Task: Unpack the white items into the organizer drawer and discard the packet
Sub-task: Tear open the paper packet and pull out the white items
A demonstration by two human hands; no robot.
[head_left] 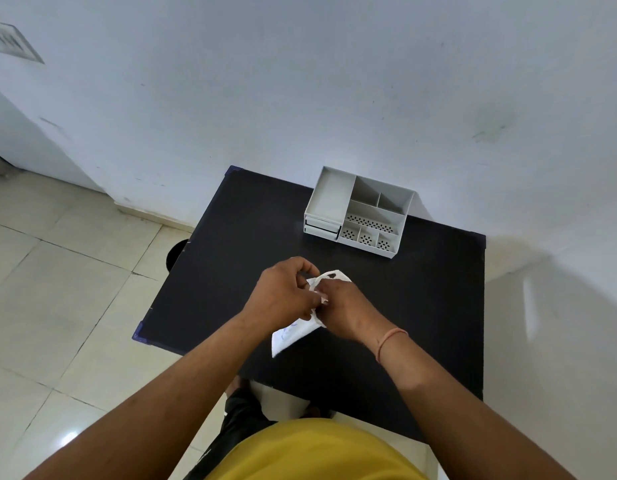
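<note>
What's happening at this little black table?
A person stands at a black table, working on a white packet with both hands. The left hand and right hand pinch its upper end together, apparently opening it. No contents are visible outside the packet. At the far side of the table, against the wall, sits a white organizer with open compartments on top and small drawers at its front left, which look shut. Nothing has gone into it.
</note>
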